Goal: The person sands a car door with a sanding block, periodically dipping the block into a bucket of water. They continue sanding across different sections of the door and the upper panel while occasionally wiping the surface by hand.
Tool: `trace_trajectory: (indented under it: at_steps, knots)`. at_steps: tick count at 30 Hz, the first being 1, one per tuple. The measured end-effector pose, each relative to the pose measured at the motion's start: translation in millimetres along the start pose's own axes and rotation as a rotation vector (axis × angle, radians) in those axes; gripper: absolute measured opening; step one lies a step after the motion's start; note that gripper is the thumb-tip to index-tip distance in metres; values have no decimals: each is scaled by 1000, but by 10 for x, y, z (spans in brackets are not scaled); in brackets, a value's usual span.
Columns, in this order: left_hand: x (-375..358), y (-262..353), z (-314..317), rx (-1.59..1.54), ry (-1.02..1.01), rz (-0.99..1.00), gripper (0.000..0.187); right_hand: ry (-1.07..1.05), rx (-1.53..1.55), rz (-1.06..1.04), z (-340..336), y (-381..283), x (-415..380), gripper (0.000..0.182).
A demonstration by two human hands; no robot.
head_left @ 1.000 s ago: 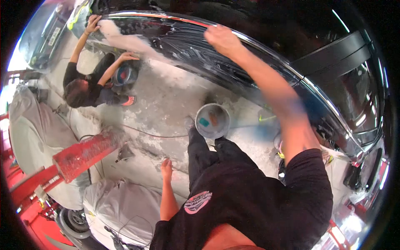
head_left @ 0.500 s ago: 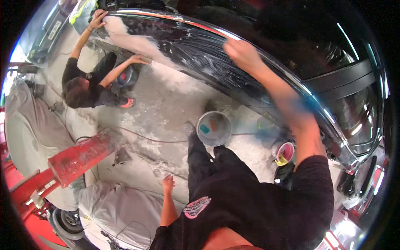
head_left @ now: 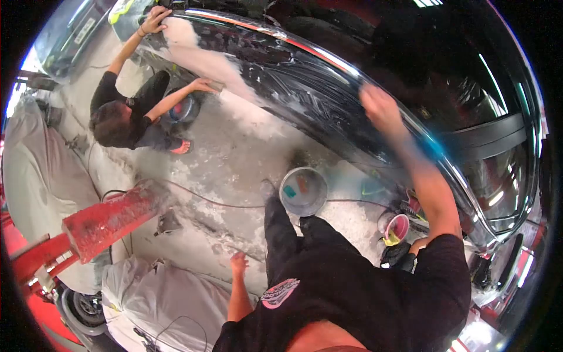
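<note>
My right hand [head_left: 381,108], smeared by motion, is at the upper edge of the glossy black car panel [head_left: 311,88]. Its fingers look closed, and whatever is under them is hidden. Whitish wet streaks cover the panel beside it. Down by my side hangs my left hand [head_left: 239,265], fingers loosely apart and holding nothing. Between my feet and the car stands a grey bucket [head_left: 316,206], with a teal piece [head_left: 290,192] and an orange piece [head_left: 302,185] inside.
A co-worker [head_left: 114,124] crouches left, one hand on the panel's top, the other holding a block against its lower edge. A pink-lined bucket [head_left: 399,226] with a yellow cloth stands right. A hose [head_left: 226,205] crosses the floor. A red lift arm [head_left: 108,226] and covered items [head_left: 158,296] lie left.
My right hand has moved right and down along the panel's edge. My view has shifted slightly. The co-worker's lower hand has moved a little right. My left hand still hangs down.
</note>
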State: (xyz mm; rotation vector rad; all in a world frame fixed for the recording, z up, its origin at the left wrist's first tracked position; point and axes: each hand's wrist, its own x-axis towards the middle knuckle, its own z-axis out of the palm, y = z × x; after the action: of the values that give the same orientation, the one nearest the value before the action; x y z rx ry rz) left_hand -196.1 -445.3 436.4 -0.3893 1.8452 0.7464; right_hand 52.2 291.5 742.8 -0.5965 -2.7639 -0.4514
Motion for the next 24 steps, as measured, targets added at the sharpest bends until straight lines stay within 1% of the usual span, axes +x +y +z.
trace_trajectory:
  at_steps: [1,2,3,4,5,6,7,8,9,10,11,12,13,14,16,17,18,19,20,21,22,23,24]
  knots:
    - [-70,-49,74,110,-45,-8,45,5,32,-9,186,-87,403,16]
    - [-112,-20,136,119,-36,-10,45,-43,101,13,377,-218,848,11]
    - [-116,68,181,138,-48,29,43,47,144,-31,652,-325,1305,9]
    - [-70,204,228,160,-68,73,42,132,176,3,790,-484,1712,6]
    - [23,315,234,172,-75,176,40,124,191,-2,964,-565,1993,6]
    - [217,396,192,187,-93,224,41,137,142,95,1109,-669,2180,8]
    - [423,539,150,194,-112,276,42,62,131,150,1033,-713,2254,9]
    - [475,806,151,179,-113,342,43,54,128,171,956,-636,2079,9]
    - [423,1065,149,160,-117,400,43,70,148,100,862,-553,1806,9]
    - [330,1305,180,162,-131,400,43,90,158,15,706,-422,1565,10]
    - [161,1528,203,70,-68,386,43,-1,138,49,372,-350,1183,12]
    - [70,1591,206,-23,-2,366,42,114,103,31,377,-208,706,10]
    - [55,1522,174,-26,-9,357,42,33,59,85,199,-122,294,12]
    - [83,1421,124,-47,-4,320,42,77,55,97,-87,-83,1,13]
    - [105,1080,14,-68,7,270,43,-42,-90,194,-109,-16,-426,15]
    - [113,887,64,-24,-4,211,43,58,-31,103,-128,-10,-278,12]
    - [101,732,39,50,-22,150,43,82,27,58,42,-25,-97,10]
    - [89,590,58,85,-44,146,43,100,76,22,247,-24,131,9]
    - [98,482,127,171,-98,115,42,118,137,32,305,-131,486,6]
    - [69,429,195,257,-142,83,41,85,115,34,565,-211,780,5]
    - [43,458,268,291,-149,86,41,-3,314,228,655,-356,1092,7]
    - [64,554,352,389,-219,147,40,75,305,237,720,-429,1287,7]
    - [42,622,352,487,-285,194,38,102,223,189,673,-409,1266,8]
